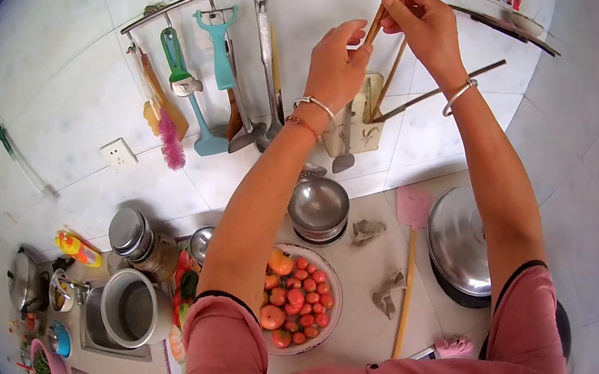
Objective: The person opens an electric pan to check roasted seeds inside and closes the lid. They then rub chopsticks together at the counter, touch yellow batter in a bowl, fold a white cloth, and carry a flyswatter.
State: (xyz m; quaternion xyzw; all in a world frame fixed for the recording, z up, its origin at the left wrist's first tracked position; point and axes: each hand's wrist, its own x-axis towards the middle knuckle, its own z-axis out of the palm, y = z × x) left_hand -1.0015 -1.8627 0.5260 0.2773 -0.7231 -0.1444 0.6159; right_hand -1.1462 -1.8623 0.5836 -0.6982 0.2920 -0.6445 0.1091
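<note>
My right hand [424, 22] pinches slim brown wooden chopsticks [377, 24] between thumb and fingers, their tips pointing up past my knuckles. My left hand [337, 63] is half curled at their lower ends; I cannot tell whether it grips them. Just below my hands, a cream rectangular holder [368, 134] is on the white tiled wall. Left of my left hand hangs a turquoise plastic peeler [221, 54]. Well below it sits a pale round bowl [336, 291] of red tomatoes [296, 298].
</note>
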